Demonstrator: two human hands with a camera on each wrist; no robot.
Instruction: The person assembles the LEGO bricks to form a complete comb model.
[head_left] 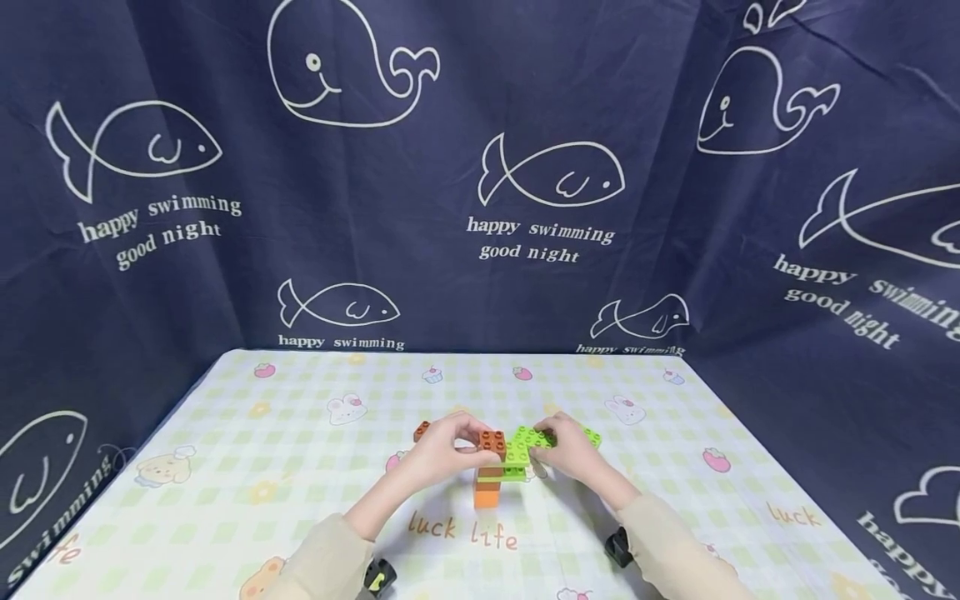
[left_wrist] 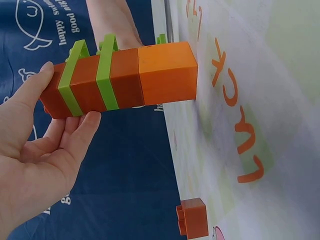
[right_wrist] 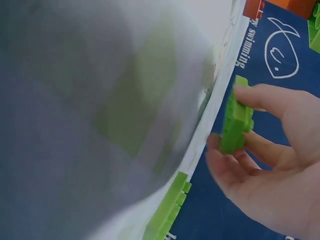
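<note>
A tower of toy building bricks [left_wrist: 125,80] stands on the table, orange at the bottom, with brown bricks and thin green plates alternating above. My left hand [head_left: 448,450] grips it near the top, thumb on the uppermost brown brick [head_left: 492,440] and fingertips along the side. Green plates [head_left: 516,473] jut from the tower to the right in the head view. Just right of the tower, my right hand [head_left: 568,450] pinches a flat green building brick [right_wrist: 235,122] between thumb and fingers, raised off the table.
Beyond the right hand, another green brick [head_left: 592,436] lies on the table. A loose brown brick [head_left: 422,430] sits left of the tower, partly behind my left hand in the head view. A patterned cloth [head_left: 300,475] covers the table, with a dark blue curtain [head_left: 450,292] behind.
</note>
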